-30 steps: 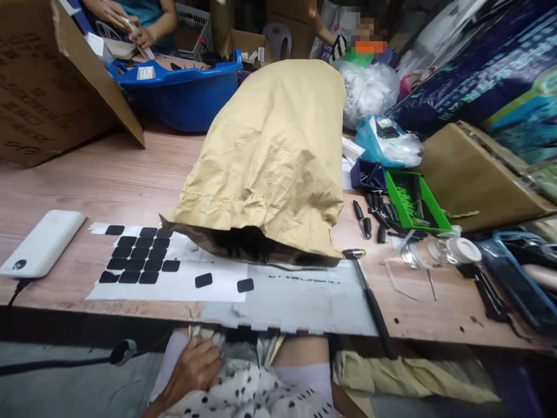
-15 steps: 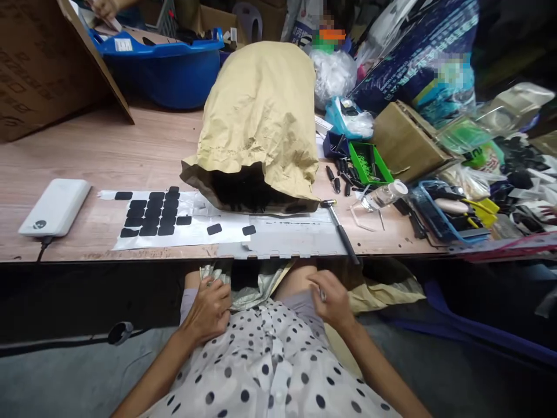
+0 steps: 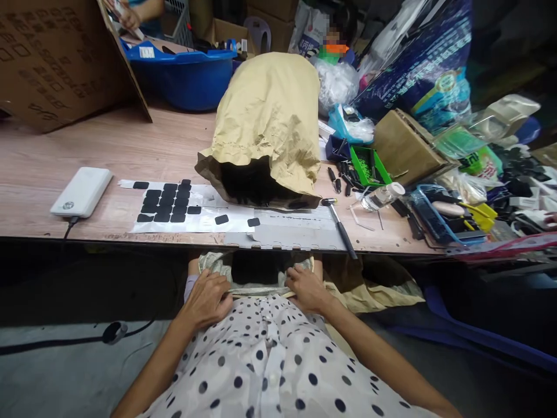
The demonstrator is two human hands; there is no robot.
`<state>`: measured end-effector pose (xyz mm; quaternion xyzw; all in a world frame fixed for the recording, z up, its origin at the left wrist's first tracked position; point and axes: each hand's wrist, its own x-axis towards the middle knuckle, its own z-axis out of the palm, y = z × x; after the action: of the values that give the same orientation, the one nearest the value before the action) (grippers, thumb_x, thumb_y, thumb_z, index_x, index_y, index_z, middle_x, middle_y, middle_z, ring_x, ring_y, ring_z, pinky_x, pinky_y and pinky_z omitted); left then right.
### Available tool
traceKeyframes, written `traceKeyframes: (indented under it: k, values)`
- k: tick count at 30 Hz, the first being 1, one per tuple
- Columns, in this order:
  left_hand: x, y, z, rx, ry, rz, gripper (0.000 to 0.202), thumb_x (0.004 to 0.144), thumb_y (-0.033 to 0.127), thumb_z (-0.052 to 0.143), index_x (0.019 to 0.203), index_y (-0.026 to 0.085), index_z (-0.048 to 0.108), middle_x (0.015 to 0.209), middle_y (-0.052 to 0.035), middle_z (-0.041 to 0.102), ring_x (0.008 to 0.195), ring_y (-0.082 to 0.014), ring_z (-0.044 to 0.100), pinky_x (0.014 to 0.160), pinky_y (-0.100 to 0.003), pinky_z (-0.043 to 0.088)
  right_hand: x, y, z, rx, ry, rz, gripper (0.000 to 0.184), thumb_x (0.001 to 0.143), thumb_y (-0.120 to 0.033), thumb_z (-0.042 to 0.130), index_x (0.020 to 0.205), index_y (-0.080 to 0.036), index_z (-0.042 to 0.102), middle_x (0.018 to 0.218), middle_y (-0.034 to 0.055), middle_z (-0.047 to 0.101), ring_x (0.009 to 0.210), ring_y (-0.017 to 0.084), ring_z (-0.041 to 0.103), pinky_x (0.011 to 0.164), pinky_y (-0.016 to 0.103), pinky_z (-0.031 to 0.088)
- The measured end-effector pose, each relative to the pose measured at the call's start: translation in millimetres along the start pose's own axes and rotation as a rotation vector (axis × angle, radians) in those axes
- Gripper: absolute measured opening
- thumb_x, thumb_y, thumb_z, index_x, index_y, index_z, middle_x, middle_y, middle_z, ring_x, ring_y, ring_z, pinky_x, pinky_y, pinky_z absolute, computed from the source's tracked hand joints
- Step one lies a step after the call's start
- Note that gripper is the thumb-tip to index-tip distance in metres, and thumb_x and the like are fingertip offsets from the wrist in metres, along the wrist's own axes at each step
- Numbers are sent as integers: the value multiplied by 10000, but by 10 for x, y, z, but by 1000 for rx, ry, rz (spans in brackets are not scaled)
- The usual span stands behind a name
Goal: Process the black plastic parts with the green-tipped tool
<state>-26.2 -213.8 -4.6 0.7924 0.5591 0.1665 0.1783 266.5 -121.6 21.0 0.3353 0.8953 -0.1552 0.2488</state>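
Note:
Below the table edge, my left hand (image 3: 208, 300) and my right hand (image 3: 306, 287) each grip the rim of an open bag (image 3: 256, 273) resting on my lap, fingers curled over its edge. The bag's dark mouth lies between them. Above it on the wooden table (image 3: 130, 151) a big tan paper sack (image 3: 270, 116) lies on its side with its dark opening facing me. A white sheet (image 3: 191, 212) carrying several black rounded pads (image 3: 167, 200) lies left of the sack, and a grey cardboard strip (image 3: 287, 235) sits at the table's front edge.
A small hammer (image 3: 342, 226) lies right of the sack. A white power bank (image 3: 82, 191) sits at the left. A green tray (image 3: 369, 165), black parts, a clear jar (image 3: 383, 196) and cluttered bins fill the right. A blue tub (image 3: 187, 72) and a cardboard box (image 3: 56, 58) stand behind; another person's hands (image 3: 130, 14) work there.
My right hand came into view and moved left onto the bag's rim. My left hand stayed on the rim. The view pulled back and down from the table.

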Motion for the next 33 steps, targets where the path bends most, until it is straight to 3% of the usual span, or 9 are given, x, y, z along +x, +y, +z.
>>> traceKeyframes:
  k: [6, 10, 13, 16, 19, 23, 26, 29, 33]
  values:
    - [142, 29, 3, 76, 9, -84, 372, 960, 279, 460, 653, 191, 651, 662, -40, 631, 714, -206, 572, 719, -367, 403, 101, -6, 151, 55, 89, 87, 476, 815, -350, 683, 1249, -152, 681, 1299, 187, 640, 1135, 341, 550, 972, 470, 460]
    - [386, 172, -58, 34, 11, -56, 302, 955, 222, 479, 760, 191, 707, 789, -54, 686, 782, -203, 603, 713, -343, 416, 53, 25, 233, 160, 199, 30, 551, 870, -351, 636, 1400, -205, 590, 1397, 154, 604, 1230, 326, 520, 1030, 479, 438]
    - [628, 357, -141, -73, 25, -90, 236, 957, 253, 517, 871, 204, 731, 858, -43, 718, 806, -192, 634, 732, -325, 449, 2, 26, 293, 206, 280, 26, 554, 859, -327, 638, 1397, -199, 596, 1387, 156, 614, 1298, 334, 493, 1078, 502, 414]
    - [954, 481, -222, -184, 75, -215, 204, 938, 310, 564, 973, 222, 745, 918, -40, 745, 838, -188, 665, 756, -301, 487, -46, 48, 343, 213, 396, 2, 539, 841, -341, 641, 1362, -202, 625, 1383, 153, 618, 1332, 345, 482, 1116, 534, 390]
    - [1370, 427, -321, -265, 154, -446, 242, 918, 347, 587, 1053, 226, 747, 930, -36, 760, 825, -187, 683, 768, -292, 512, -94, 182, 327, 214, 588, 13, 463, 869, -334, 594, 1318, -236, 657, 1384, 126, 620, 1325, 321, 505, 1104, 511, 414]
    - [1910, 124, -501, -200, 272, -755, 300, 949, 326, 507, 1025, 183, 760, 972, -106, 771, 955, -265, 706, 822, -341, 524, -119, 610, 196, 257, 903, 294, 363, 918, -304, 495, 1202, -255, 716, 1243, 127, 674, 1203, 301, 578, 1071, 512, 440]
    - [2183, -84, -587, -113, 237, -906, 318, 923, 283, 520, 1060, 125, 760, 1048, -197, 755, 1041, -340, 702, 838, -389, 528, -71, 985, 107, 312, 1059, 545, 350, 913, -297, 466, 1137, -229, 725, 1135, 137, 690, 1126, 306, 591, 1058, 523, 437]
    - [2332, -167, -581, -52, 183, -926, 338, 854, 253, 595, 1114, 95, 742, 1095, -238, 736, 1080, -378, 691, 859, -425, 530, 42, 1228, 69, 359, 1058, 682, 358, 891, -289, 460, 1123, -192, 715, 1078, 149, 688, 1077, 304, 586, 1011, 488, 459]
    - [2412, -134, -526, -19, 120, -918, 386, 765, 236, 677, 1133, 136, 732, 1124, -228, 732, 1112, -402, 679, 879, -458, 528, 213, 1297, 24, 394, 929, 854, 427, 909, -348, 458, 1214, -155, 686, 1100, 178, 649, 1024, 316, 588, 913, 455, 485]
